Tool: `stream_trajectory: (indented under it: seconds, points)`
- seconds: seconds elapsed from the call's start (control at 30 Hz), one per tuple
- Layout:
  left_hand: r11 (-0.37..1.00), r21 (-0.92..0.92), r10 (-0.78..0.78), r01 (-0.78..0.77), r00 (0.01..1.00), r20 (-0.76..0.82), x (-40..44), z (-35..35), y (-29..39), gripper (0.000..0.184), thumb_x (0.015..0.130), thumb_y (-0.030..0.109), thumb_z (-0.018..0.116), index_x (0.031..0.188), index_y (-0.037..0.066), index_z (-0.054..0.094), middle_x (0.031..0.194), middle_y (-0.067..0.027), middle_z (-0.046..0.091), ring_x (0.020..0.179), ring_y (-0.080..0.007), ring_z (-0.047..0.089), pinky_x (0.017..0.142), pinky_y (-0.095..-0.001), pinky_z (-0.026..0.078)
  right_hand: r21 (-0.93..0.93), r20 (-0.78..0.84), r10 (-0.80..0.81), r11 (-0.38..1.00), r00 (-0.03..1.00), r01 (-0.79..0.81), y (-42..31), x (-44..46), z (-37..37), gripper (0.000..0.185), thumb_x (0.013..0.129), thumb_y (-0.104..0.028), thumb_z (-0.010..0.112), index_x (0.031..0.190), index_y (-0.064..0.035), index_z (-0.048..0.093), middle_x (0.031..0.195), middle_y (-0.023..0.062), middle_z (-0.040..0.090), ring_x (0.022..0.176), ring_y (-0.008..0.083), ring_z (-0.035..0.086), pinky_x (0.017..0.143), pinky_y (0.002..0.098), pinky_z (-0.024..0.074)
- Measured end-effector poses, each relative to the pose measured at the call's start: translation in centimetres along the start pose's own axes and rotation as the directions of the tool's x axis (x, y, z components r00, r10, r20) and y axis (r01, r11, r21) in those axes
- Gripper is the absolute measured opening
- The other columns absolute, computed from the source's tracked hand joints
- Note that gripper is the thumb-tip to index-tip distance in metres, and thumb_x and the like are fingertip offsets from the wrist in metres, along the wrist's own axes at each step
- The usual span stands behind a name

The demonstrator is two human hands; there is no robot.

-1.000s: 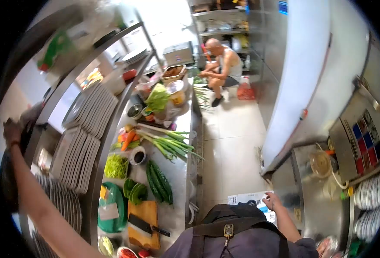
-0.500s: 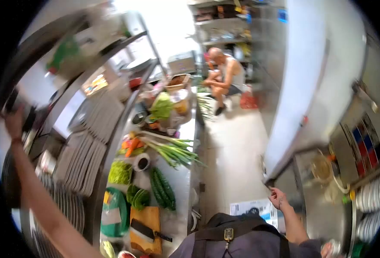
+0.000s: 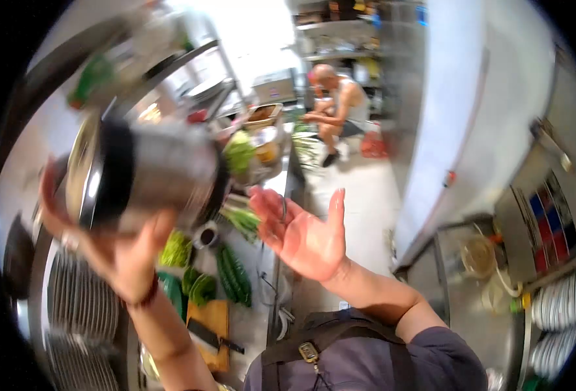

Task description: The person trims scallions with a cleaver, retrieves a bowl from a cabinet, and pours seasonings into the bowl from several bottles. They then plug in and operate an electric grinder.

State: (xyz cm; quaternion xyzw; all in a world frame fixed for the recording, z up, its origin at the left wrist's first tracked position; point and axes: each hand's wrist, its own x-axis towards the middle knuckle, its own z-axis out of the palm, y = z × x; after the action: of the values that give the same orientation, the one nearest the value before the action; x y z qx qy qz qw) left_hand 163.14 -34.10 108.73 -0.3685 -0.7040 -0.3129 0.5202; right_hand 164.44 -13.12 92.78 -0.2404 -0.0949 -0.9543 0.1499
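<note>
My left hand [image 3: 118, 254] grips a large cylinder [image 3: 174, 159] with a silvery middle and black bands at both ends. It is tipped on its side above the counter and blurred by motion, so its exact kind is unclear. My right hand [image 3: 304, 238] is raised to the right of the cylinder, palm up, with fingers spread and nothing in it. Below lie cucumbers [image 3: 234, 277], a cutting board [image 3: 217, 313] with a cleaver [image 3: 203, 333] on it, and spring onions [image 3: 242, 218] partly hidden by the cylinder.
Stacked plates [image 3: 82, 293] fill the rack at the left. More plates [image 3: 561, 296] stand at the lower right, beside a metal worktop [image 3: 441, 287]. In the aisle ahead a person [image 3: 340, 107] sits low near a red bag [image 3: 374, 140]. Leafy greens [image 3: 239, 153] lie farther along the counter.
My left hand has come from the far-left shelf toward the middle, now carrying the cylinder. My right hand has left the right-hand worktop's edge and risen to the centre, opening.
</note>
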Motion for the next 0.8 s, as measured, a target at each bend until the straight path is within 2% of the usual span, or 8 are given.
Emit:
stream_trajectory:
  seconds: [0.2,0.3,0.37,0.43,0.5,0.57,0.6,0.8]
  points:
    - [0.998,0.054,-0.006,0.014,0.99,-0.139,-7.3,-1.4,-0.1,0.081,0.076,0.04,0.071,0.136,0.005,0.03,0.131,-0.0143,0.04,0.115,-0.0308,0.047,0.094,-0.0488,0.047,0.086,-0.425,-0.365,0.895,0.828,0.439,-10.3,-13.6,-6.5,0.034,0.083,-0.015,0.064,0.106,0.0073,0.051,0.074,0.0063,0.057,0.066,0.0152,0.054,0.067,0.0262,0.0512]
    - [0.776,-0.385,-0.623,0.499,0.7,-0.349,-13.1,-6.2,-15.1,0.064,0.079,0.014,0.07,0.133,0.009,0.036,0.128,-0.023,0.045,0.103,-0.0322,0.056,0.079,-0.0415,0.056,-0.31,-0.66,-0.671,0.653,0.339,0.691,-10.2,-24.2,-9.4,0.016,0.08,-0.007,0.064,0.089,0.0036,0.057,0.065,0.0021,0.053,0.053,0.0103,0.049,0.053,0.0208,0.0475]
    - [0.868,-0.362,-0.464,0.341,0.817,-0.342,-9.4,1.5,-7.3,0.052,0.079,0.021,0.069,0.125,0.01,0.047,0.11,-0.0214,0.053,0.083,-0.0285,0.059,0.064,-0.0355,0.054,-0.519,-0.68,-0.73,0.416,-0.066,0.746,-8.1,-31.9,-10.1,0.008,0.078,-0.005,0.063,0.082,0.0,0.058,0.058,-0.0003,0.05,0.049,0.0103,0.046,0.048,0.0206,0.0443]
    - [0.966,0.158,-0.168,0.206,0.96,-0.225,-11.2,1.4,-15.1,0.052,0.08,0.007,0.068,0.128,0.013,0.046,0.121,-0.027,0.049,0.095,-0.0306,0.06,0.073,-0.0337,0.058,-0.714,-0.598,-0.691,0.227,-0.407,0.662,-5.1,-39.2,-8.9,0.007,0.076,-0.005,0.063,0.073,-0.0064,0.058,0.052,-0.0029,0.044,0.044,0.0093,0.041,0.044,0.0188,0.0373]
    - [0.738,-0.574,-0.484,0.356,0.871,-0.081,-13.8,5.6,-20.9,0.065,0.081,0.006,0.068,0.136,0.019,0.038,0.128,-0.0265,0.043,0.1,-0.0292,0.058,0.073,-0.0306,0.057,-0.788,-0.409,-0.767,0.024,-0.494,0.616,-1.2,-47.3,-6.3,0.012,0.077,0.0,0.061,0.072,-0.0071,0.053,0.053,-0.0043,0.041,0.044,0.0047,0.039,0.04,0.0163,0.0357]
    - [0.898,-0.036,-0.437,0.438,0.899,0.013,-13.3,10.1,-18.6,0.077,0.083,0.015,0.066,0.144,0.015,0.018,0.139,-0.0236,0.03,0.103,-0.0307,0.056,0.083,-0.0356,0.052,-0.897,-0.193,-0.722,-0.144,-0.664,0.418,2.7,-50.4,-0.9,0.009,0.079,-0.003,0.06,0.079,-0.0106,0.054,0.062,-0.0048,0.046,0.049,0.0036,0.041,0.038,0.0166,0.0332]
    - [0.615,-0.544,-0.641,0.571,0.763,0.077,-13.6,13.1,-16.8,0.077,0.083,0.017,0.066,0.143,0.01,0.018,0.141,-0.0219,0.027,0.105,-0.031,0.054,0.087,-0.0385,0.049,-0.881,-0.11,-0.715,-0.251,-0.69,0.401,4.0,-50.3,2.5,0.005,0.084,-0.009,0.056,0.088,-0.012,0.056,0.066,-0.005,0.047,0.05,0.0033,0.039,0.039,0.0163,0.0315]
    - [0.434,-0.599,-0.433,0.673,0.738,0.517,-16.0,26.0,-1.5,0.088,0.063,0.002,0.078,0.135,0.013,0.029,0.128,-0.012,0.039,0.109,-0.0237,0.046,0.086,-0.0321,0.047,-0.733,0.437,-0.445,-0.68,-0.782,-0.022,2.2,-41.3,18.8,0.023,0.096,-0.029,0.048,0.108,-0.0104,0.055,0.068,-0.0062,0.044,0.053,0.0039,0.033,0.046,0.016,0.0261]
